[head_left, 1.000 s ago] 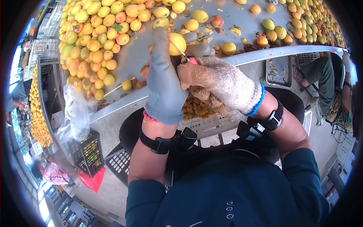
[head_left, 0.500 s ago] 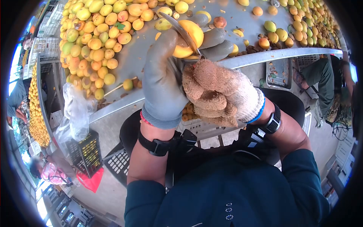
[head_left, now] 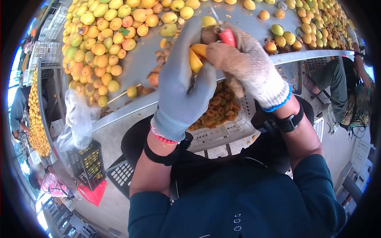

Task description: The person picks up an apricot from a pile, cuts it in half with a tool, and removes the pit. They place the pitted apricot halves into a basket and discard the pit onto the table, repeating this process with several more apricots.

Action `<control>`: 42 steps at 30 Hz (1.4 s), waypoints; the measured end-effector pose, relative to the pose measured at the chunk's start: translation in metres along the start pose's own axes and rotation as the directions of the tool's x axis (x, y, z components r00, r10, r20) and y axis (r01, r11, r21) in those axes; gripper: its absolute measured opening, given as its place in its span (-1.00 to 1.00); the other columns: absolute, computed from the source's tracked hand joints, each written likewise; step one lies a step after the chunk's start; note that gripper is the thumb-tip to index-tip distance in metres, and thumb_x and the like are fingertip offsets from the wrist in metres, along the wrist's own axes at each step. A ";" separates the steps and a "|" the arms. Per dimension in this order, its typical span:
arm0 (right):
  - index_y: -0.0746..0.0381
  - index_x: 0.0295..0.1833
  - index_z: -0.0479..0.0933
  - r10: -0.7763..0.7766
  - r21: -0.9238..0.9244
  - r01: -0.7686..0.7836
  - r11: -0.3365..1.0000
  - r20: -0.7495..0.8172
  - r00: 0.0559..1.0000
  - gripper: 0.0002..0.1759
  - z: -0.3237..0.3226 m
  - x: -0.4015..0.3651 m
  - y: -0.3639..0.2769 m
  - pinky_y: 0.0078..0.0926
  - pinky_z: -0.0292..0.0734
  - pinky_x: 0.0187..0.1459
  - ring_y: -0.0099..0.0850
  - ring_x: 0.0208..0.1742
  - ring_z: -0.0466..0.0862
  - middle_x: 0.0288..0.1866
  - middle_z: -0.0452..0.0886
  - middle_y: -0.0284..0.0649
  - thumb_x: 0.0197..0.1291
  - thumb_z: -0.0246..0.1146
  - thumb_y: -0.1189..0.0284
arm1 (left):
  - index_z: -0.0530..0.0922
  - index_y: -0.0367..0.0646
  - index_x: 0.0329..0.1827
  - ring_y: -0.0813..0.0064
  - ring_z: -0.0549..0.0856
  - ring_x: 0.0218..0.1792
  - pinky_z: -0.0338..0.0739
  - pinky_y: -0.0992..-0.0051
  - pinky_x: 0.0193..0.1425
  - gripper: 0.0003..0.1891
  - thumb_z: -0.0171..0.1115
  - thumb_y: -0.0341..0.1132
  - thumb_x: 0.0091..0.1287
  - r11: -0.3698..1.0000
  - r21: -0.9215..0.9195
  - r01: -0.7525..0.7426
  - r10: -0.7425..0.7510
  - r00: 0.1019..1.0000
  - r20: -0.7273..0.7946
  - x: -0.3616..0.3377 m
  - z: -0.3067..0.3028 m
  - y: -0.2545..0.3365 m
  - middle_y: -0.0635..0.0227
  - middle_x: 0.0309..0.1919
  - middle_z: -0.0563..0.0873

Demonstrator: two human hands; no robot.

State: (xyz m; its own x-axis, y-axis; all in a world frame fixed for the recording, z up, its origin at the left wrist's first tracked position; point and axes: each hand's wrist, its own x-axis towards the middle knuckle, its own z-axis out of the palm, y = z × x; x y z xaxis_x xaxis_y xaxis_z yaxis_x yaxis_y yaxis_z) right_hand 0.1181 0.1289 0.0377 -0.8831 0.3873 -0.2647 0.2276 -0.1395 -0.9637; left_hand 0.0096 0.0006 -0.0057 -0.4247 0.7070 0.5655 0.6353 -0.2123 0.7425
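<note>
My left hand (head_left: 180, 89), in a grey glove, is closed on a yellow apricot (head_left: 194, 60) that looks cut open. My right hand (head_left: 254, 65), in a stained white knit glove, grips a knife by its red handle (head_left: 227, 37), the blade pointing up and away over the table. The right thumb and fingers also touch the apricot's right side, partly hiding it. Below both hands, a pale plastic basket (head_left: 248, 112) holds several cut apricot pieces (head_left: 222, 107).
A metal table (head_left: 137, 65) bears a heap of whole apricots (head_left: 103, 35) at left and more fruit (head_left: 313, 27) at right. Its raised edge (head_left: 127, 113) runs before me. A plastic bag (head_left: 77, 119) hangs at left above a black crate (head_left: 88, 162). Other people sit on both sides.
The knife blade has left the apricot and now points away. My right thumb and fingers have moved onto the fruit, and my hands have shifted, uncovering the basket below.
</note>
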 end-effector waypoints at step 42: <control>0.29 0.04 0.55 -0.009 0.109 -0.004 0.994 0.121 0.993 -0.73 -0.010 0.006 0.018 -0.71 0.43 -0.53 -0.63 -0.52 0.56 -0.40 0.63 -0.32 0.32 0.30 0.38 | 0.55 -0.35 0.19 0.56 0.62 -0.46 0.51 0.59 -0.41 -0.65 0.14 -0.30 0.46 0.942 -0.102 0.320 -0.327 0.943 -0.063 -0.016 -0.011 -0.001 0.26 -0.41 0.66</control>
State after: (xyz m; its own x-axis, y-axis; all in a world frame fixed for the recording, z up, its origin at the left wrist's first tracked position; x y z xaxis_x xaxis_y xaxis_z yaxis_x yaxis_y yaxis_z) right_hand 0.1213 0.1378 0.0185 -0.9285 0.2754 -0.2493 0.1848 -0.2398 -0.9531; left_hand 0.0085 -0.0178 -0.0112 -0.6488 0.6938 0.3127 0.3969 -0.0421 0.9169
